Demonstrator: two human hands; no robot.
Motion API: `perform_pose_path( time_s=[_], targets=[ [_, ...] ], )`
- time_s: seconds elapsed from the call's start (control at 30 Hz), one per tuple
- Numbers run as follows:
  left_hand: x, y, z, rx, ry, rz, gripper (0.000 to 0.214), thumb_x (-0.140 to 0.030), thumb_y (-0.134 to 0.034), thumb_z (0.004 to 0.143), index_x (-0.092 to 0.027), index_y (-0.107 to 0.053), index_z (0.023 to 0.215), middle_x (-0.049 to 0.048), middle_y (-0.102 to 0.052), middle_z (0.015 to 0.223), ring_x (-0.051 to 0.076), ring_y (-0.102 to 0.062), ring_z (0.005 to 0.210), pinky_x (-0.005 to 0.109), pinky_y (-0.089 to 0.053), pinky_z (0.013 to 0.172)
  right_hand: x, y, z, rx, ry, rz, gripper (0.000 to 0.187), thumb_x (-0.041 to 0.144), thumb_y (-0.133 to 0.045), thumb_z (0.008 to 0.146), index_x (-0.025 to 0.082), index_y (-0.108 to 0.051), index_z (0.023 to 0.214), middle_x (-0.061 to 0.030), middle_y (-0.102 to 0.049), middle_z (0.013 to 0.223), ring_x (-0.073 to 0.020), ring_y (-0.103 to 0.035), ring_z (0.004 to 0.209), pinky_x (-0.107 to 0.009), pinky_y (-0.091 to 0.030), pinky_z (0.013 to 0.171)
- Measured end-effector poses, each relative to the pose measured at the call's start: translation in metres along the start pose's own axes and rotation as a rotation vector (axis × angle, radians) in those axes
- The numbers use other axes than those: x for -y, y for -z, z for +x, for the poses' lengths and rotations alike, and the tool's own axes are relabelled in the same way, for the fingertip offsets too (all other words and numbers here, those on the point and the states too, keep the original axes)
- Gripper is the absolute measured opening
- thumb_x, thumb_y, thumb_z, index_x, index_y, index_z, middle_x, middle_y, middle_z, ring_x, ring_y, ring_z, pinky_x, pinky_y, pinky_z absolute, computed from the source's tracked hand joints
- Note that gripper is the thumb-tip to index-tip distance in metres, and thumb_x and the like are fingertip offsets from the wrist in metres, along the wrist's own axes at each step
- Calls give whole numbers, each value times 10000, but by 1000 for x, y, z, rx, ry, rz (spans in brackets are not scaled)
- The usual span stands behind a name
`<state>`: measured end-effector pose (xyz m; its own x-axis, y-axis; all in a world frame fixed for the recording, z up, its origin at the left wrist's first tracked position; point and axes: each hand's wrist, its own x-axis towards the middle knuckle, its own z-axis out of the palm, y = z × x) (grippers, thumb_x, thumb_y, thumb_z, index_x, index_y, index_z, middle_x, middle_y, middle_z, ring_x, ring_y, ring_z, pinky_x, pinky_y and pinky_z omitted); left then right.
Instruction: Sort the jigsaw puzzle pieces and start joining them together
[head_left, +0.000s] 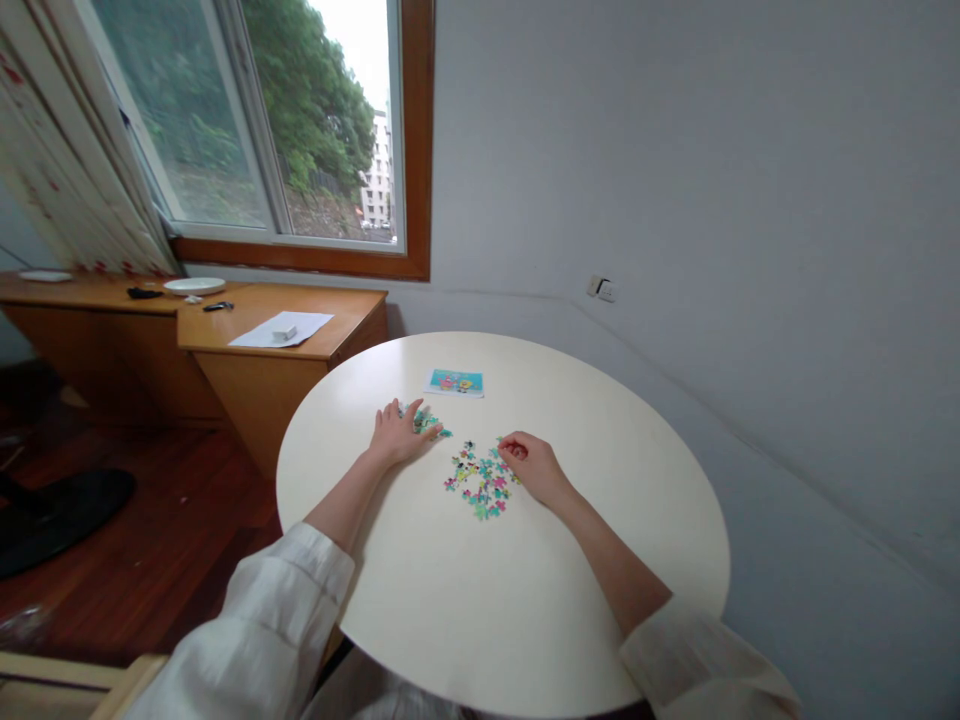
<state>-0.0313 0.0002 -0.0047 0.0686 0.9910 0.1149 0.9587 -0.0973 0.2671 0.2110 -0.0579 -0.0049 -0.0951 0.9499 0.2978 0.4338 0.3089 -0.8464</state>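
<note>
Loose jigsaw puzzle pieces (487, 482) in green, pink and yellow lie scattered on the round white table (480, 600). My left hand (397, 435) rests with fingers spread at a smaller group of joined or bunched greenish pieces (426, 421); I cannot tell which. At the right edge of the scattered pieces is my right hand (536, 467), its fingers curled and thumb pressed in. Whatever they may hold is hidden. Beyond both hands lies a small picture card (455, 383) with colourful cartoon figures on blue.
A wooden desk (352, 312) stands at the back left, bearing a paper sheet (262, 330), a small white box (284, 333) and a white plate (193, 286). Behind are a window (300, 120) and a wall with sockets (601, 289).
</note>
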Motion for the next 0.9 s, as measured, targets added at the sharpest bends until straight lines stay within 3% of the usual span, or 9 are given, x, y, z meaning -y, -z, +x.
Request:
perform_pose_path(
  time_s=[0.27,0.37,0.43,0.53,0.67,0.8,0.9],
  targets=[
    [-9,-5,-6,46,-63,37,851,-809,-320,706,-324,-313,1405,115,-187,1521,390,-116,1383,532,-110,1084,1,-3,-2,-14,44,-131,144,276,-527,729,162,-614,719,-16,-594,672,-128,-522,611,-260,-434,597],
    [-10,-5,-7,54,-63,56,804,-792,-327,724,-341,-342,1389,106,-200,1519,392,-121,1381,548,-104,1077,9,-5,-7,6,123,-270,203,277,-483,811,162,-651,814,-63,-651,821,-155,-581,743,-300,-461,728],
    [-10,-6,-7,56,-65,63,772,-777,-328,738,-349,-356,1380,102,-225,1512,389,-138,1379,554,-104,1073,18,-11,-13,85,190,-408,272,305,-446,864,176,-652,985,-94,-657,1023,-184,-589,940,-347,-427,875],
    [-10,-8,-8,57,-63,69,742,-761,-322,753,-358,-363,1374,99,-250,1503,392,-166,1371,562,-102,1070,30,-28,-25,239,247,-633,450,418,-387,902,197,-508,1276,-119,-490,1349,-230,-419,1257,-426,-280,1045],
    [-12,-10,-7,58,-69,87,711,-737,-338,760,-368,-374,1366,83,-255,1504,395,-185,1364,578,-97,1066,40,-58,-38,339,239,-794,670,567,-271,895,143,-320,1411,-150,-290,1477,-261,-200,1386,-485,-118,1110],
    [-13,-8,-5,42,-68,100,708,-736,-340,758,-378,-368,1368,78,-217,1517,402,-128,1376,601,-59,1061,42,-74,-38,330,201,-839,704,573,-225,897,112,-280,1426,-165,-230,1496,-268,-153,1399,-484,-80,1115],
    [-13,-7,-3,62,-33,94,703,-737,-340,755,-384,-378,1362,79,-202,1522,423,-112,1372,624,-53,1048,43,-78,-35,335,143,-861,657,542,-245,903,148,-286,1427,-149,-238,1497,-261,-164,1397,-483,-86,1112]
  ],
)
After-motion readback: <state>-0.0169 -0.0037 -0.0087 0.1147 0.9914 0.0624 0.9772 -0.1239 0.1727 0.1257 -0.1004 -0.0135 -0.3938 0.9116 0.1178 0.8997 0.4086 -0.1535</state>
